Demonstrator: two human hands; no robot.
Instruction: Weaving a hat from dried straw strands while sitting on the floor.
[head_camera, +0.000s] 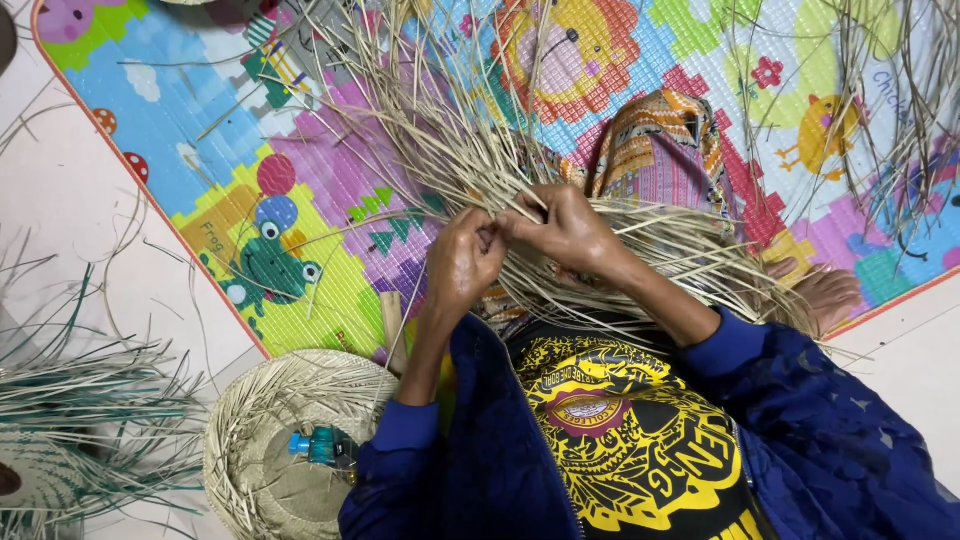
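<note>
A bundle of pale straw strips (600, 250) is worked at the centre of the frame, over a lap covered in patterned cloth (660, 150). The strips are pinched by the left hand (462, 262) and the right hand (565, 230), both closed tightly on them, fingertips meeting just above centre. To do this well, as far as can be judged, the strips should be kept flat and evenly tensioned, each crossing pressed snug before the next is taken, loose ends fanned away toward the upper frame. Under everything a bright play mat (200, 130) is spread, printed with a green frog at the left, a yellow lion at the top and a chick at upper right. At lower left a half-woven straw hat (260, 440) is set, with a small blue-green bottle (322, 447) inside. More straw, some green (90, 400), is seen at the far left.
</note>
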